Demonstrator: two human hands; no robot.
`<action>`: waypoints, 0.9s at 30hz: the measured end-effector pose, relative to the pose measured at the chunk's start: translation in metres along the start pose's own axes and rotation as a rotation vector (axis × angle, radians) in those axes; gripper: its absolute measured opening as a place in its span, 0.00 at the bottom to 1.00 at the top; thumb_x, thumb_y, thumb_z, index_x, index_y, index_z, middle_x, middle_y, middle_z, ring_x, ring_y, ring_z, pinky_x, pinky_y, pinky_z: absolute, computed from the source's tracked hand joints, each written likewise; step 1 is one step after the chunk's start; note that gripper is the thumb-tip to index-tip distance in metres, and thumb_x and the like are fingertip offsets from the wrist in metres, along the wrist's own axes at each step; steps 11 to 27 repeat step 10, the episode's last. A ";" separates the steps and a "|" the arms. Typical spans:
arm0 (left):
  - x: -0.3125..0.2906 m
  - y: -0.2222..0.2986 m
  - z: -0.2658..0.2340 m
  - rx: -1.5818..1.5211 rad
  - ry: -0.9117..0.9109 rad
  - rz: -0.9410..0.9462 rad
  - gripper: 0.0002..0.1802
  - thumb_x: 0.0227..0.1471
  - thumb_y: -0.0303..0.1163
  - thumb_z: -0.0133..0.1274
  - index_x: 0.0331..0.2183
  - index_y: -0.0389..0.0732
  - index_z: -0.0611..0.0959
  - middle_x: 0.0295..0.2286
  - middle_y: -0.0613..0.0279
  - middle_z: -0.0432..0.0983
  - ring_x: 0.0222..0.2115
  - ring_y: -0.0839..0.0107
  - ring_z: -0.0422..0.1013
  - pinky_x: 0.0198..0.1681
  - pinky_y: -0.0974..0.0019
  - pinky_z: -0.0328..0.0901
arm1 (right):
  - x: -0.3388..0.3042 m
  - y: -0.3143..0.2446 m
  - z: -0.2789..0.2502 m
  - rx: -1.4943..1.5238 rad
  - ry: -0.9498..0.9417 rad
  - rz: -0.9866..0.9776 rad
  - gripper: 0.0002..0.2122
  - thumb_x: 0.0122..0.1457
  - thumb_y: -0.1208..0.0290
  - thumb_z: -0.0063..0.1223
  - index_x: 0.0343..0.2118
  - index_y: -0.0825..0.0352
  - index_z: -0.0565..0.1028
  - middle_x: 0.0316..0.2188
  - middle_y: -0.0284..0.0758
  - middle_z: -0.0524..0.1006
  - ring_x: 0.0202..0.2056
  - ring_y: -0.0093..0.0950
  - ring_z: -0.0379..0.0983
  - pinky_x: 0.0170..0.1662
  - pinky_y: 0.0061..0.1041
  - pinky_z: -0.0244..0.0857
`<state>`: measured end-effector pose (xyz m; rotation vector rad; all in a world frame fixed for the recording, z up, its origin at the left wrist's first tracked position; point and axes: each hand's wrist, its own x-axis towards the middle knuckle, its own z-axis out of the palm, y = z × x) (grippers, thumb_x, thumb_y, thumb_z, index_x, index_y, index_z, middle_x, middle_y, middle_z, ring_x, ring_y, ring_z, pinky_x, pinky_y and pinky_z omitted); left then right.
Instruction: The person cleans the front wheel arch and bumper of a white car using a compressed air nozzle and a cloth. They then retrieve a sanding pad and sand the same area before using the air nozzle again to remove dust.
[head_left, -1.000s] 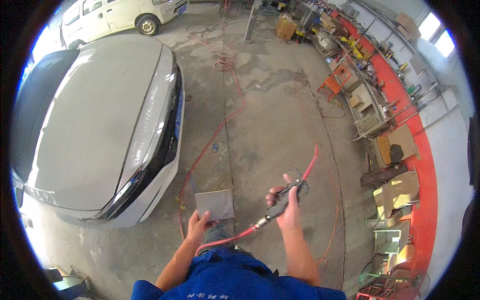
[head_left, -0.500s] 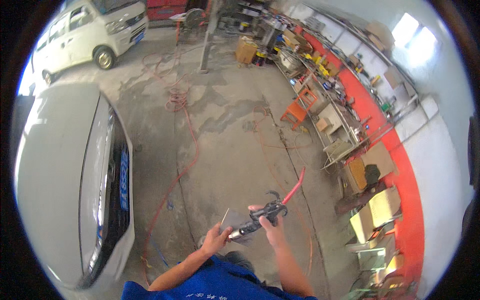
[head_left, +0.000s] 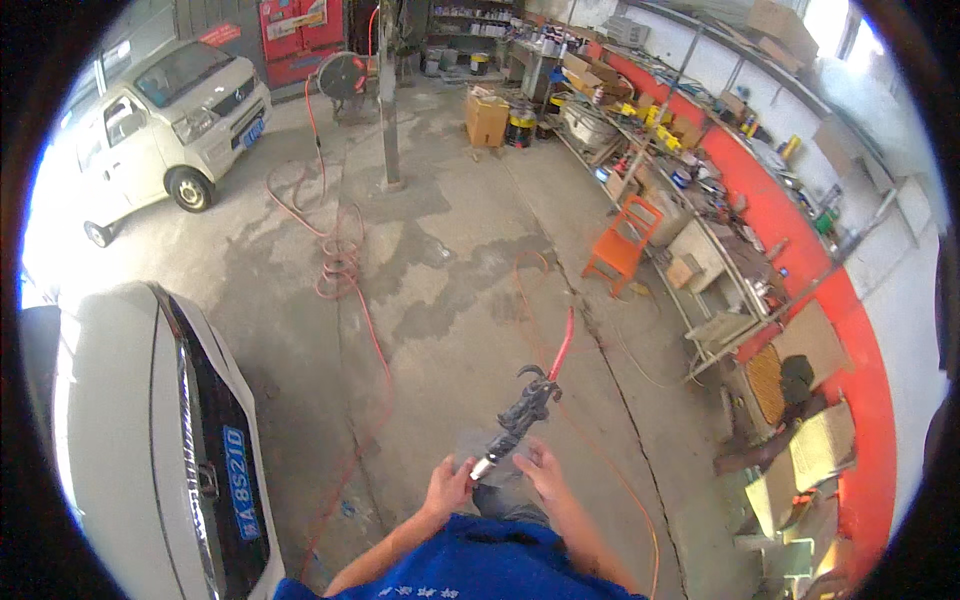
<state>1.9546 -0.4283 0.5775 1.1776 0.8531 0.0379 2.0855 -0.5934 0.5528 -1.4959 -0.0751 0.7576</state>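
Observation:
A black hand tool (head_left: 525, 405) with a silver tip and a red hose (head_left: 564, 342) at its far end slants up and away in front of me. My left hand (head_left: 449, 488) is closed at the silver tip, its fingers pressed against it. Just right of the tool's lower end is my right hand (head_left: 543, 474), thumb and fingers apart and off the tool's body. A blurred grey flat piece lies behind the tool between my hands; whether a hand touches it I cannot tell. Blue clothing (head_left: 450, 560) covers my front.
A pale car (head_left: 120, 430) stands close on my left, a white van (head_left: 165, 130) farther back. A coiled red hose (head_left: 340, 265) runs over the concrete floor. Along the right wall are an orange chair (head_left: 622, 245), a cluttered workbench (head_left: 715, 350) and a cardboard box (head_left: 487, 120) by the far end.
My right hand has come off the tool's black body and moved down beside its lower end. The tool now points more steeply away. My view has tilted up toward the room.

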 end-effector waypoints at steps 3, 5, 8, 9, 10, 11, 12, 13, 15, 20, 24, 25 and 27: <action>0.064 0.056 0.018 -0.012 0.067 0.040 0.17 0.63 0.41 0.55 0.36 0.35 0.75 0.17 0.65 0.71 0.14 0.78 0.66 0.15 0.69 0.58 | 0.105 -0.032 -0.004 0.036 -0.163 0.216 0.19 0.58 0.67 0.66 0.48 0.72 0.75 0.43 0.35 0.78 0.42 0.24 0.74 0.47 0.23 0.68; 0.107 0.096 0.029 -0.048 0.152 0.052 0.16 0.63 0.41 0.55 0.37 0.35 0.75 0.16 0.65 0.71 0.14 0.78 0.66 0.15 0.69 0.59 | 0.165 -0.077 -0.005 -0.080 -0.250 0.223 0.15 0.59 0.69 0.65 0.45 0.71 0.77 0.39 0.32 0.80 0.39 0.22 0.74 0.44 0.22 0.68; 0.183 0.121 0.040 -0.084 0.235 0.168 0.22 0.65 0.39 0.52 0.53 0.38 0.67 0.21 0.63 0.74 0.16 0.79 0.67 0.15 0.72 0.59 | 0.250 -0.139 0.015 -0.069 -0.319 0.071 0.11 0.61 0.70 0.62 0.44 0.69 0.78 0.37 0.31 0.80 0.37 0.20 0.74 0.43 0.23 0.67; 0.209 0.133 0.042 -0.160 0.264 0.207 0.24 0.66 0.39 0.51 0.56 0.38 0.64 0.22 0.63 0.74 0.17 0.79 0.68 0.15 0.72 0.59 | 0.284 -0.154 0.020 -0.008 -0.353 0.071 0.12 0.61 0.70 0.62 0.46 0.67 0.78 0.39 0.32 0.81 0.39 0.21 0.75 0.43 0.24 0.68; 0.238 0.148 0.044 -0.165 0.273 0.217 0.24 0.66 0.39 0.51 0.56 0.38 0.64 0.22 0.63 0.74 0.17 0.79 0.68 0.15 0.72 0.59 | 0.318 -0.170 0.025 0.054 -0.385 0.071 0.13 0.61 0.69 0.63 0.47 0.65 0.79 0.40 0.32 0.81 0.41 0.22 0.76 0.44 0.25 0.69; 0.238 0.148 0.044 -0.165 0.273 0.217 0.24 0.66 0.39 0.51 0.56 0.38 0.64 0.22 0.63 0.74 0.17 0.79 0.68 0.15 0.72 0.59 | 0.318 -0.170 0.025 0.054 -0.385 0.071 0.13 0.61 0.69 0.63 0.47 0.65 0.79 0.40 0.32 0.81 0.41 0.22 0.76 0.44 0.25 0.69; 0.238 0.148 0.044 -0.165 0.273 0.217 0.24 0.66 0.39 0.51 0.56 0.38 0.64 0.22 0.63 0.74 0.17 0.79 0.68 0.15 0.72 0.59 | 0.318 -0.170 0.025 0.054 -0.385 0.071 0.13 0.61 0.69 0.63 0.47 0.65 0.79 0.40 0.32 0.81 0.41 0.22 0.76 0.44 0.25 0.69; 0.238 0.148 0.044 -0.165 0.273 0.217 0.24 0.66 0.39 0.51 0.56 0.38 0.64 0.22 0.63 0.74 0.17 0.79 0.68 0.15 0.72 0.59 | 0.318 -0.170 0.025 0.054 -0.385 0.071 0.13 0.61 0.69 0.63 0.47 0.65 0.79 0.40 0.32 0.81 0.41 0.22 0.76 0.44 0.25 0.69; 0.238 0.148 0.044 -0.165 0.273 0.217 0.24 0.66 0.39 0.51 0.56 0.38 0.64 0.22 0.63 0.74 0.17 0.79 0.68 0.15 0.72 0.59 | 0.318 -0.170 0.025 0.054 -0.385 0.071 0.13 0.61 0.69 0.63 0.47 0.65 0.79 0.40 0.32 0.81 0.41 0.22 0.76 0.44 0.25 0.69; 0.238 0.148 0.044 -0.165 0.273 0.217 0.24 0.66 0.39 0.51 0.56 0.38 0.64 0.22 0.63 0.74 0.17 0.79 0.68 0.15 0.72 0.59 | 0.318 -0.170 0.025 0.054 -0.385 0.071 0.13 0.61 0.69 0.63 0.47 0.65 0.79 0.40 0.32 0.81 0.41 0.22 0.76 0.44 0.25 0.69; 0.238 0.148 0.044 -0.165 0.273 0.217 0.24 0.66 0.39 0.51 0.56 0.38 0.64 0.22 0.63 0.74 0.17 0.79 0.68 0.15 0.72 0.59 | 0.318 -0.170 0.025 0.054 -0.385 0.071 0.13 0.61 0.69 0.63 0.47 0.65 0.79 0.40 0.32 0.81 0.41 0.22 0.76 0.44 0.25 0.69; 0.238 0.148 0.044 -0.165 0.273 0.217 0.24 0.66 0.39 0.51 0.56 0.38 0.64 0.22 0.63 0.74 0.17 0.79 0.68 0.15 0.72 0.59 | 0.318 -0.170 0.025 0.054 -0.385 0.071 0.13 0.61 0.69 0.63 0.47 0.65 0.79 0.40 0.32 0.81 0.41 0.22 0.76 0.44 0.25 0.69; 0.238 0.148 0.044 -0.165 0.273 0.217 0.24 0.66 0.39 0.51 0.56 0.38 0.64 0.22 0.63 0.74 0.17 0.79 0.68 0.15 0.72 0.59 | 0.318 -0.170 0.025 0.054 -0.385 0.071 0.13 0.61 0.69 0.63 0.47 0.65 0.79 0.40 0.32 0.81 0.41 0.22 0.76 0.44 0.25 0.69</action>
